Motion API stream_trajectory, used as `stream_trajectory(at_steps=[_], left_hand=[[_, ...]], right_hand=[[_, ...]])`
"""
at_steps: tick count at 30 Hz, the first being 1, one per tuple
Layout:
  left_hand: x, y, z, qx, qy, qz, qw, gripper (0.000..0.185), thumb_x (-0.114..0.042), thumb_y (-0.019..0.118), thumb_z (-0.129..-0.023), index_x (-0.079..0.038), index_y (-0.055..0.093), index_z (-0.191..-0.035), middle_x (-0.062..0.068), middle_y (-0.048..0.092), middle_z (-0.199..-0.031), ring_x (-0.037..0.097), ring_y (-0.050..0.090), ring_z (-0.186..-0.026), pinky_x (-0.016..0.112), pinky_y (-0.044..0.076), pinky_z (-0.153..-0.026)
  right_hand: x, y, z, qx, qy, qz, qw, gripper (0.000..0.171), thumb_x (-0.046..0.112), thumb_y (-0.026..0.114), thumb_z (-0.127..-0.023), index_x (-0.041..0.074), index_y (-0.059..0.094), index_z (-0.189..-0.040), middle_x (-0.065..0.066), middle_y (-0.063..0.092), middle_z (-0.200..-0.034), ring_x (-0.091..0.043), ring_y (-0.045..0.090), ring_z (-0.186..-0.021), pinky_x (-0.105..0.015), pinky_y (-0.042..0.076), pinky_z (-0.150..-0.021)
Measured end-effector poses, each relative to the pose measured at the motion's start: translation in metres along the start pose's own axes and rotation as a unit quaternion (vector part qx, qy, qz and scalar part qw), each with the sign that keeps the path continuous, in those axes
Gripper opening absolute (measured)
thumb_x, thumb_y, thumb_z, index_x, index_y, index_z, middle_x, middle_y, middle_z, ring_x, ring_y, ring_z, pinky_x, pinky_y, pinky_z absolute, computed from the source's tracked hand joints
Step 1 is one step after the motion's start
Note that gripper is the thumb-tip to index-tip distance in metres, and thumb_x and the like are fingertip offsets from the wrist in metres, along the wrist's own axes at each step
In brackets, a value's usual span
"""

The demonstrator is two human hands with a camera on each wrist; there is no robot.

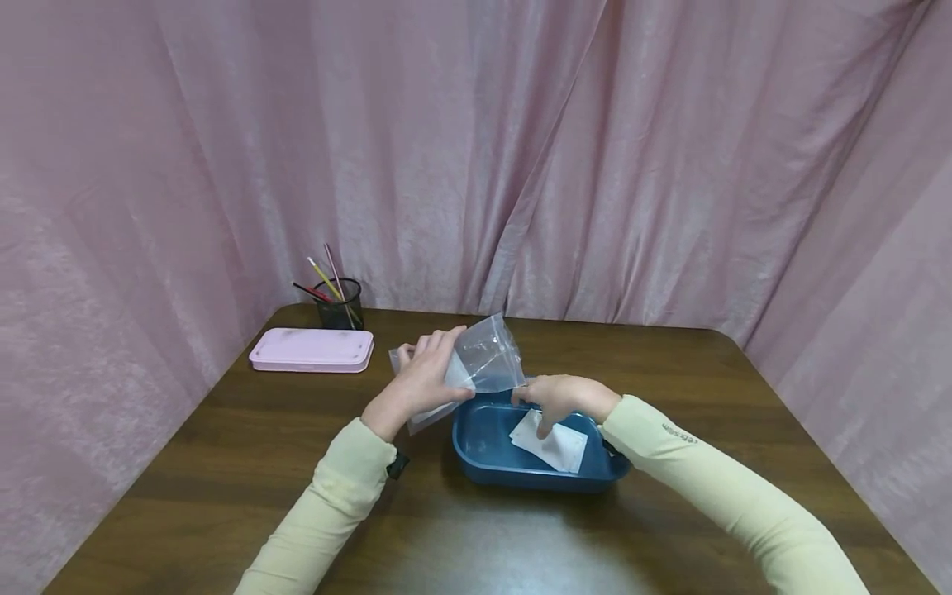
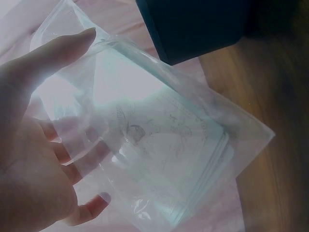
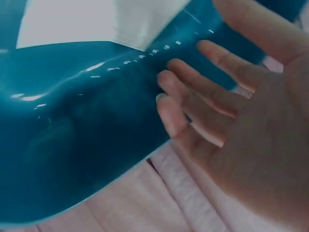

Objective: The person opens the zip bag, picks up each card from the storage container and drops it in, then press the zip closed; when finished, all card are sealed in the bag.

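Gripping a clear plastic bag, the left hand had its thumb on one face and its fingers round the other, holding the bag tilted above the desk, just beside the blue tray. And there was something inside! A stack of white cards sat in the bag, several edges showing at one side, faint printed lines on the top face, too pale for me to read. The upper part of the bag stood slack, with its far end leaning toward the tray.

Over to the tray, then: white slips lay overlapping on its floor, toward the right half, one turned across another. Above them came the right hand, fingers apart and loosely bent, pinching nothing, the thumb pointing down toward the slips. Did its fingertips meet the corner of the bag? From where I stood, I couldn't tell.

Farther back at the left, a black mesh cup held several pencils, yellow, pink, red and dark, leaning out over its rim. Just in front of it lay a pink case, lid down, its contents hidden.
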State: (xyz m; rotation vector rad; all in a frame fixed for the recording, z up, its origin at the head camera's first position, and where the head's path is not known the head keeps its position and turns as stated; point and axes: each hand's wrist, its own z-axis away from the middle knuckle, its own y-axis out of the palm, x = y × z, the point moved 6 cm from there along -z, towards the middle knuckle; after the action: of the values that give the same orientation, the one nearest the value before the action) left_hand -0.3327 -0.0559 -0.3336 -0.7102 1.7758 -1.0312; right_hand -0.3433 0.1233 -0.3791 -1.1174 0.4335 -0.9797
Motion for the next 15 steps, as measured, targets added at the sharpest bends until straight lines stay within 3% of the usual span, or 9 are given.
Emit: stream_trajectory(at_steps=[6, 11, 15], left_hand=[[0.001, -0.001, 0.000, -0.003, 0.001, 0.001, 1.0000, 0.096, -0.034, 0.083, -0.073, -0.018, 0.027, -0.150, 0.012, 0.045, -0.140, 0.032, 0.037, -0.127, 0.063, 0.017, -0.104], [0.002, 0.000, 0.000, -0.003, 0.001, 0.002, 1.0000, 0.096, -0.034, 0.083, -0.074, -0.019, 0.027, -0.150, 0.011, 0.044, -0.141, 0.032, 0.038, -0.127, 0.064, 0.017, -0.105], [0.003, 0.001, 0.000, -0.005, 0.002, 0.003, 1.0000, 0.096, -0.034, 0.083, -0.074, -0.018, 0.027, -0.150, 0.011, 0.045, -0.141, 0.032, 0.038, -0.127, 0.063, 0.018, -0.104]], right_hand=[[0.002, 0.014, -0.007, 0.036, 0.009, 0.087, 0.996, 0.077, 0.025, 0.086, -0.072, 0.031, 0.045, -0.137, -0.002, 0.046, -0.142, -0.021, 0.047, -0.122, -0.046, 0.047, -0.102], [0.008, 0.021, -0.012, 0.025, 0.001, 0.144, 0.989, 0.085, 0.026, 0.087, -0.071, 0.028, 0.041, -0.142, -0.002, 0.047, -0.143, -0.022, 0.048, -0.122, -0.042, 0.046, -0.104], [0.010, 0.023, -0.014, 0.009, -0.009, 0.182, 0.983, 0.080, 0.029, 0.087, -0.070, 0.026, 0.043, -0.138, -0.001, 0.052, -0.139, -0.021, 0.051, -0.120, -0.039, 0.045, -0.104]])
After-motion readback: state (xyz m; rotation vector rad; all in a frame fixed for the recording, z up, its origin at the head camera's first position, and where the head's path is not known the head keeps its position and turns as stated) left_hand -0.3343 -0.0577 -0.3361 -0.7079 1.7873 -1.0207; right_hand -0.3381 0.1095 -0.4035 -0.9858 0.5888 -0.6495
